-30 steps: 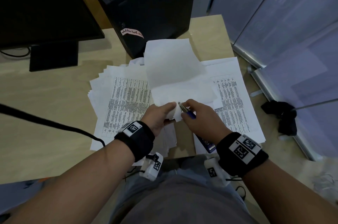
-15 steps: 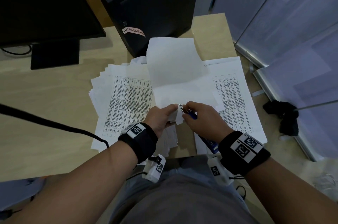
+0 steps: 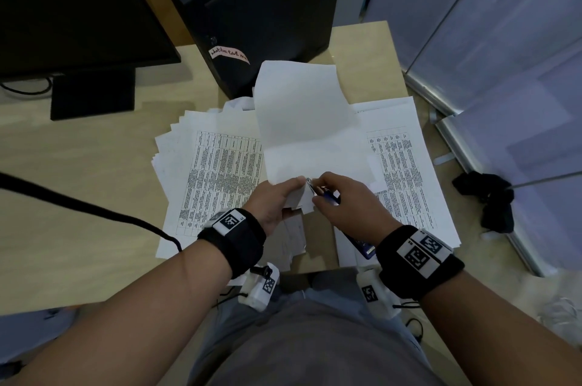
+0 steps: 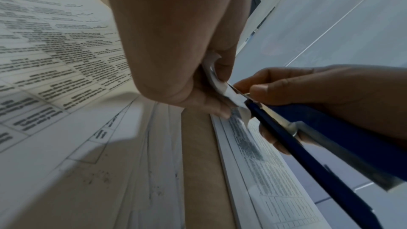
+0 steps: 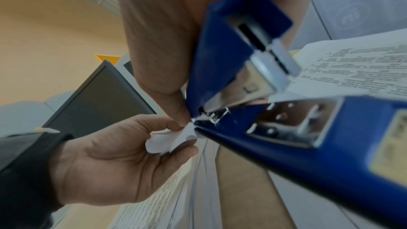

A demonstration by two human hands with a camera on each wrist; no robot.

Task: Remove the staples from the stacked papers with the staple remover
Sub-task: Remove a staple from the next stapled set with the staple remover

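**Staple hidden at the pinched paper corner**

No clear sight of the staple itself; corner blurred and covered by fingertips. Left hand (image 3: 277,201) pinching the corner of the raised sheets (image 3: 302,121). Right hand (image 3: 349,199) wrapped round the blue staple remover (image 5: 275,128), metal tip touching that corner, above printed pages (image 3: 220,171) on the desk (image 3: 78,181).

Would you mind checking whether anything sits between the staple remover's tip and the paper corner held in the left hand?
Nothing visible does: the remover tip already meets the paper corner, pinched by the left hand.
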